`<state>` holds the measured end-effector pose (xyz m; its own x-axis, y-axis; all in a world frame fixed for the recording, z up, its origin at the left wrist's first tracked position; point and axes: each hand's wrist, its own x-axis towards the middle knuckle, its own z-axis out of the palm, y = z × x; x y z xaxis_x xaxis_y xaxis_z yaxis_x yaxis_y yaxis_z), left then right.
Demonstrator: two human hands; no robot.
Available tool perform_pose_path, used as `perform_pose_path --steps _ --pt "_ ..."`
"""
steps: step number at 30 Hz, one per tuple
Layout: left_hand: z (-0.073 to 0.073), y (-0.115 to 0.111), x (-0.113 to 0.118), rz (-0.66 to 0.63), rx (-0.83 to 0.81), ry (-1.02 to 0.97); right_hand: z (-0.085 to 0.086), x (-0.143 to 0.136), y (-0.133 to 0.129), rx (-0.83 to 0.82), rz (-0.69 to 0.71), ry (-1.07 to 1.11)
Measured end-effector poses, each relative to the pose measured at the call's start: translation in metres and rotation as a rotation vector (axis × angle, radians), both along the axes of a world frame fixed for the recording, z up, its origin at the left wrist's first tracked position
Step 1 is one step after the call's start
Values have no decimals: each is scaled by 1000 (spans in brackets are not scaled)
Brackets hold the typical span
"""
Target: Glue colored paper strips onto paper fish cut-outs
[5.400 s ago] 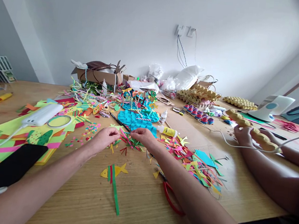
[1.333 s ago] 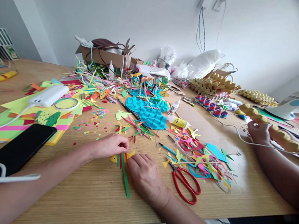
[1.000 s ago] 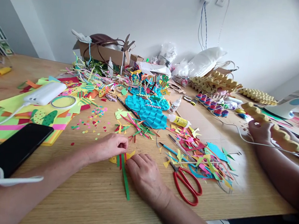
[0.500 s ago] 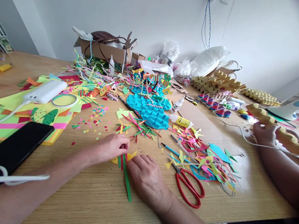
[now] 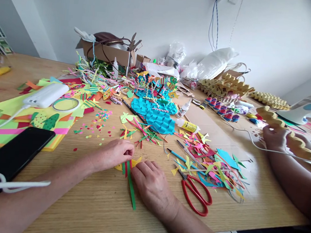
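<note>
Between my hands lies a yellow paper cut-out (image 5: 136, 161), fish-like in outline and partly covered by fingers. Short red and green strips cross it, and a longer green paper strip (image 5: 131, 190) trails toward the front edge. My left hand (image 5: 119, 152) is closed in a pinch at the upper end of the strips. With fingers curled down, my right hand (image 5: 152, 184) presses on the cut-out's right side, beside the long strip. Red-handled scissors (image 5: 196, 195) lie to the right of my right hand, their blades toward the paper scraps.
Paper scraps (image 5: 203, 156), a glue bottle (image 5: 188, 126) and a blue papered piece (image 5: 160, 121) lie ahead. Coloured sheets (image 5: 63, 130), a phone (image 5: 14, 159) and a white power bank (image 5: 48, 95) are at left. At right, another person's hand (image 5: 274, 138) holds an egg carton (image 5: 301, 145).
My hands and the strips stay almost in place. At right, the other person's egg carton has shifted slightly; the whole view moved a little.
</note>
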<state>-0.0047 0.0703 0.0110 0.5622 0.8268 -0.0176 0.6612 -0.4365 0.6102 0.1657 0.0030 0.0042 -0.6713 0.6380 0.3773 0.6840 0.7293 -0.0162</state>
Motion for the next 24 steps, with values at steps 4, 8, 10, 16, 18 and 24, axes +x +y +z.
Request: perform_pose_path --steps 4,8,10,16,18,24 --pt "0 0 0 -9 5 1 -1 0 0 -1 0 -5" --pt "0 0 0 -14 11 2 -1 -1 0 -8 -3 -17" --pt "0 0 0 -16 13 4 -1 -1 -1 -5 -6 -17" --pt "0 1 1 -22 15 10 -1 -1 -2 -4 -4 -25" --pt "0 1 1 -18 16 10 -1 -1 -2 -10 -5 -26" --pt "-1 0 1 -6 13 8 -2 0 -2 -22 -4 -36"
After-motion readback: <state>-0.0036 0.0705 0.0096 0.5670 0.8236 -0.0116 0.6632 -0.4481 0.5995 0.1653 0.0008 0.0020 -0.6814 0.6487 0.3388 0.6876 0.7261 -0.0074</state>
